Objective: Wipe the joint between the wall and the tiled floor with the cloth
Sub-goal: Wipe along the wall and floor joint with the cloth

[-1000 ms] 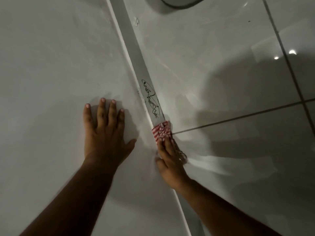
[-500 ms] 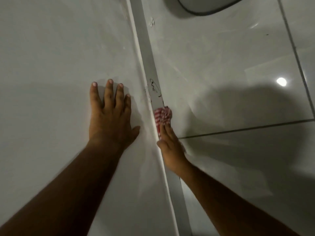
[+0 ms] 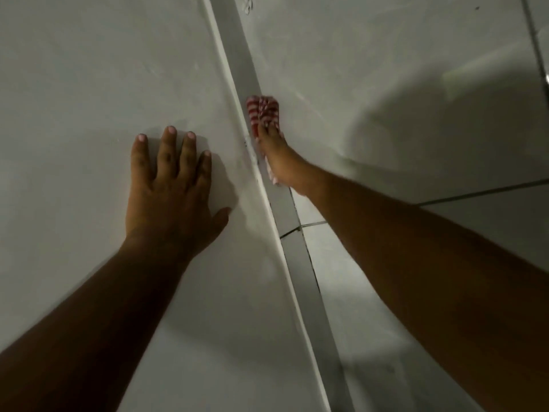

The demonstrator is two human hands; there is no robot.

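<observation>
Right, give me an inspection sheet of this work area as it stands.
Surface: pale wall meets glossy tiled floor along a grey skirting strip.
Job's things: red-and-white striped cloth bunched on the strip.
Clutter: small pale flecks on the floor near the top edge.
Hands: left hand flat on the wall, fingers spread; right hand pressing the cloth.
Cables: nothing seen.
Surroundings: dark grout lines; dim light, arm shadows.

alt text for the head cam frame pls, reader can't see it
The right hand presses a red-and-white striped cloth onto the grey strip where the wall meets the tiled floor. The left hand lies flat on the wall, fingers spread. Light is dim; both bare forearms reach in from below.
</observation>
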